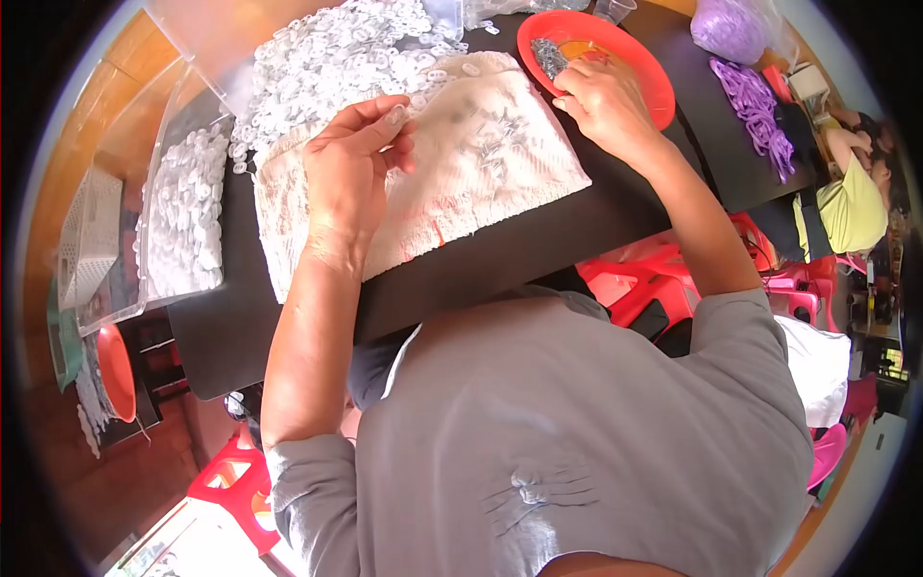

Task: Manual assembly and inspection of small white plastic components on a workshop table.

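Note:
My left hand is raised over the left part of a cream towel. Its thumb and fingers pinch a small whitish plastic piece, partly hidden by the fingertips. Over the red plate at the far right, my right hand has its fingers drawn together; whatever they hold is hidden. A heap of small grey metal pieces lies in that plate, beside my right fingers. More thin metal pieces are scattered on the towel. Beyond my left hand spreads a big pile of small white oval plastic pieces.
A clear bin with white plastic pieces stands at the left. On the dark table, a bundle of purple strips and a purple-filled bag lie at right. Red stools stand below; a person in yellow-green is farther right.

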`<state>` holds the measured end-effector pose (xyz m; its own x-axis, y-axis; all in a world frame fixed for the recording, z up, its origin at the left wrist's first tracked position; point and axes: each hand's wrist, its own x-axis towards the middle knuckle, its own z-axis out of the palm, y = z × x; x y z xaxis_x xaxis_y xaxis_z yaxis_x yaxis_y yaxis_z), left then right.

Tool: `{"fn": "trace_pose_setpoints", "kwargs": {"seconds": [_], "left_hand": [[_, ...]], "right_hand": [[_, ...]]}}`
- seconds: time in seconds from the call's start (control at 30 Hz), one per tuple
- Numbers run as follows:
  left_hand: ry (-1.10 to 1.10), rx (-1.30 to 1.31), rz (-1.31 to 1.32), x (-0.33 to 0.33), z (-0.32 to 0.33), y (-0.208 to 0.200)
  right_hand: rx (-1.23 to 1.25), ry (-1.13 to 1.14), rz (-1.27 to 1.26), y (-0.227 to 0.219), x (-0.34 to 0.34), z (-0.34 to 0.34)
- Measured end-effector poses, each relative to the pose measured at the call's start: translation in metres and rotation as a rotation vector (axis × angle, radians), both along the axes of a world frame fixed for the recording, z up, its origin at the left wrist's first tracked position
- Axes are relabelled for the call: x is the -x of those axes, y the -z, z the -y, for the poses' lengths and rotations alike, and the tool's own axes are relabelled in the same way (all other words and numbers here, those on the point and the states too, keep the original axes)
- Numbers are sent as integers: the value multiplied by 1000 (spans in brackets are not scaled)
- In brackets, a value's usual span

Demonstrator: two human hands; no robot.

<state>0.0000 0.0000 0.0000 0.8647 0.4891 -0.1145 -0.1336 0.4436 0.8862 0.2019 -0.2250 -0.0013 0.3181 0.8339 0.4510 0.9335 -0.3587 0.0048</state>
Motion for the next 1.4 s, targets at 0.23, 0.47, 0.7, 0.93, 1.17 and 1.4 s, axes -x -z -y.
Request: {"fn": "trace_pose_setpoints", "kwargs": {"seconds": [0.23,0.47,0.7,0.93,1.17,1.4], "left_hand": [[3,-68,-11,3,10,-8],[-10,-126,-18,6,16,-9],[-56,-91,-43,4,15,-10],[-86,-81,-95,-1,9,-7],[-67,-72,-42,2,4,-3],[-26,6,-33,1,3,1]], "right_hand": [[-222,-73,-118,-11,6,-27],[4,-170,-129,-20,41,-84],[91,-166,-179,-2,35,-97],[-32,-210,-290,5,12,-89],[-92,-197,-416,-4,10,-83],[-19,-266,-307,-3,12,-80]]}}
